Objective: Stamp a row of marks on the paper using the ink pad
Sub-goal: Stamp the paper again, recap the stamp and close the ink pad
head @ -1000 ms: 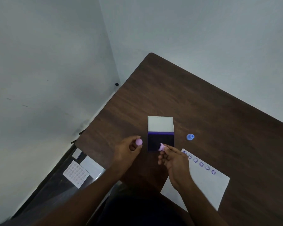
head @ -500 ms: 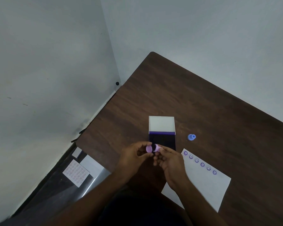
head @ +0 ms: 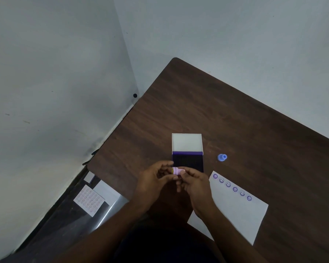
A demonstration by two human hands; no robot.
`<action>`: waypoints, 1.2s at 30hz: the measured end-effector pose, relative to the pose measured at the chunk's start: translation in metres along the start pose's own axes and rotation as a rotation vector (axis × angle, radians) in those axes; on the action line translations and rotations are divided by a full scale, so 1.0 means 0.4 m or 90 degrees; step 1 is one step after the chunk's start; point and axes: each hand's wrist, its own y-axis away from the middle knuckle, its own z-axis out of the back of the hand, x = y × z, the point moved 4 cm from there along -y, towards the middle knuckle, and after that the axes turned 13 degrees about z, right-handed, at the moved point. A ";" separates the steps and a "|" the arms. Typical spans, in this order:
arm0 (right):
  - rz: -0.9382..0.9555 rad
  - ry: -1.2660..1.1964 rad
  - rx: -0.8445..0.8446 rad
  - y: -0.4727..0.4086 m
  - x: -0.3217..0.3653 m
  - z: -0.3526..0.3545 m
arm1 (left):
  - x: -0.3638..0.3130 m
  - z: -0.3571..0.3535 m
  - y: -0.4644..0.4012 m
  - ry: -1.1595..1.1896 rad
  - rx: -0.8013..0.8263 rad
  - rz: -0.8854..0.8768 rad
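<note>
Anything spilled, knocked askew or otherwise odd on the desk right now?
Nothing spilled. The ink pad lies open, six marks run along the paper edge, and a small blue stamp lies alone beyond it. Both hands hold a pink stamp.

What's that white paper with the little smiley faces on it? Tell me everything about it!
The paper is a plain white rectangular sheet lying flat on the dark wooden table, turned at a slant. Along its top edge runs a row of six purple stamped marks, round smiley faces, some with a frilly outline. The rest is blank. The right hand and its forearm hide the sheet's near-left corner. It lies just right of the open ink pad.
</note>
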 end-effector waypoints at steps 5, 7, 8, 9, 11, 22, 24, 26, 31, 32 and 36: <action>0.007 0.048 0.046 0.003 0.020 -0.002 | -0.023 0.008 0.004 0.053 0.013 -0.011; 0.036 -0.018 0.081 0.008 0.034 -0.005 | -0.026 0.007 0.004 0.089 0.031 -0.009; 0.048 -0.034 0.083 0.007 0.034 -0.004 | -0.020 0.001 -0.001 0.101 0.037 -0.008; 0.042 -0.012 0.081 0.006 0.031 0.000 | -0.025 0.001 0.000 0.107 0.041 -0.003; 0.021 0.084 0.071 0.002 0.023 0.010 | -0.029 -0.001 0.002 0.117 0.064 0.008; -0.005 -0.030 0.003 -0.023 0.026 0.046 | -0.033 -0.002 -0.040 0.051 0.036 -0.068; 0.010 -0.037 -0.021 -0.021 0.033 0.071 | -0.041 -0.015 -0.045 0.046 0.039 -0.069; 0.023 0.001 -0.053 -0.025 0.036 0.106 | -0.053 -0.028 -0.048 0.005 0.024 -0.082; 0.071 0.183 -0.143 -0.059 0.024 0.213 | -0.089 -0.094 -0.069 -0.089 0.027 -0.088; 0.074 0.215 -0.163 -0.066 0.020 0.234 | -0.098 -0.113 -0.075 -0.102 0.033 -0.092; 0.083 0.303 -0.222 -0.083 0.018 0.302 | -0.134 -0.196 -0.100 -0.154 0.062 -0.101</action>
